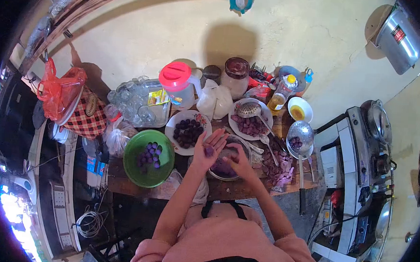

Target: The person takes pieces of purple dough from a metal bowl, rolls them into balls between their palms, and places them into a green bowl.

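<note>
My left hand (208, 152) is turned palm up with its fingers stretched out, and a small lump of purple dough (209, 151) lies on its palm. My right hand (239, 160) is just to the right, over a metal bowl (224, 178) with purple dough in it. Its fingers are curved and apart, purple-stained, with nothing visible between them. To the left, a green basin (130, 170) holds several purple dough balls (150, 155). Behind my left hand, a floral plate (171, 125) carries darker balls (187, 132).
Behind the bowl, a plate (236, 104) holds purple chunks and a slotted spoon (249, 110). Purple peelings (279, 170) and a long-handled strainer (301, 137) lie at right. A pink-lidded pitcher (178, 84), glasses (134, 98) and an oil bottle (279, 97) stand behind. A stove (360, 172) is far right.
</note>
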Demonstrator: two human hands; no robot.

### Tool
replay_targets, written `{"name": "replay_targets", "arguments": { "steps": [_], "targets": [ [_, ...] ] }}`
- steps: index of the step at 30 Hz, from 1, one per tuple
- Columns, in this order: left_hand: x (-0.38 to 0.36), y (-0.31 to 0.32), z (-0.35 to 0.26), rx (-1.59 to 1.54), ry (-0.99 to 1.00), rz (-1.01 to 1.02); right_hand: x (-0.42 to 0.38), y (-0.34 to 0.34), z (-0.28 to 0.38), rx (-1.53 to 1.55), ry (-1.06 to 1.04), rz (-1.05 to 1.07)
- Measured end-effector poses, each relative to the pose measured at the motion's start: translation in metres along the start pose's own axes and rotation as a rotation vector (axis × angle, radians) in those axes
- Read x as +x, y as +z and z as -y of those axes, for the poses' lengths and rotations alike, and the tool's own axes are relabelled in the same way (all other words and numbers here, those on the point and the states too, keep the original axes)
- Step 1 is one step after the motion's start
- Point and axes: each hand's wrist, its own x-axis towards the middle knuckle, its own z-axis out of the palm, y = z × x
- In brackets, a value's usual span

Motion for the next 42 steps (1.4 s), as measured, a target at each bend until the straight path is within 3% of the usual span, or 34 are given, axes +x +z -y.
{"name": "replay_targets", "arguments": {
  "steps": [5, 8, 11, 14, 17, 20, 23, 25, 27, 29, 32, 34, 36, 39, 41, 42],
  "targets": [
    [0.011, -0.019, 0.020, 0.131, -0.013, -0.098, 0.011, 0.010, 0.042, 0.007, -0.117, -0.033],
    [0.009, -0.011, 0.035, 0.407, 0.089, 0.148, 0.011, 0.011, 0.051, -0.810, -0.234, 0.110],
    [-0.014, 0.017, 0.046, 0.394, 0.164, -0.178, 0.010, 0.015, 0.034, -0.896, -0.364, 0.085],
    [-0.001, -0.003, 0.047, 0.199, 0.083, -0.195, 0.002, 0.013, 0.067, -0.810, -0.157, 0.150],
    [0.013, -0.010, 0.046, 0.155, 0.073, -0.273, 0.004, 0.005, 0.056, -0.836, -0.304, 0.028],
    [0.001, -0.005, 0.034, 0.298, 0.026, -0.369, -0.001, -0.006, 0.095, -0.644, -0.115, -0.027],
    [0.012, -0.057, 0.020, 0.041, -0.223, 0.403, -0.008, -0.022, 0.087, -0.459, -0.172, -0.179],
    [0.023, -0.063, 0.023, -0.061, -0.243, 0.620, -0.009, -0.031, 0.070, -0.407, -0.151, -0.208],
    [0.024, -0.055, 0.030, -0.004, -0.166, 0.478, -0.008, -0.035, 0.056, -0.404, -0.145, -0.218],
    [-0.012, 0.016, 0.035, 0.209, 0.009, -0.030, -0.005, -0.033, 0.053, -0.483, -0.187, -0.220],
    [0.001, -0.005, 0.048, 0.238, -0.015, 0.185, 0.007, -0.012, 0.075, -0.727, -0.372, -0.280],
    [0.001, -0.003, 0.069, 0.057, 0.005, 0.355, 0.018, 0.017, 0.062, -1.027, -0.335, -0.268],
    [0.012, -0.011, 0.072, -0.257, -0.026, 0.879, 0.017, 0.036, 0.056, -1.186, -0.285, -0.198],
    [0.004, 0.016, 0.108, -0.102, 0.557, 0.419, 0.010, 0.041, 0.057, -1.200, -0.217, -0.097],
    [-0.004, 0.023, 0.102, 0.124, 0.557, 0.311, 0.014, 0.027, 0.048, -1.199, -0.196, -0.133],
    [-0.011, 0.017, 0.081, 0.293, 0.370, 0.360, 0.021, 0.032, 0.030, -1.168, -0.257, -0.209]
  ]
}}
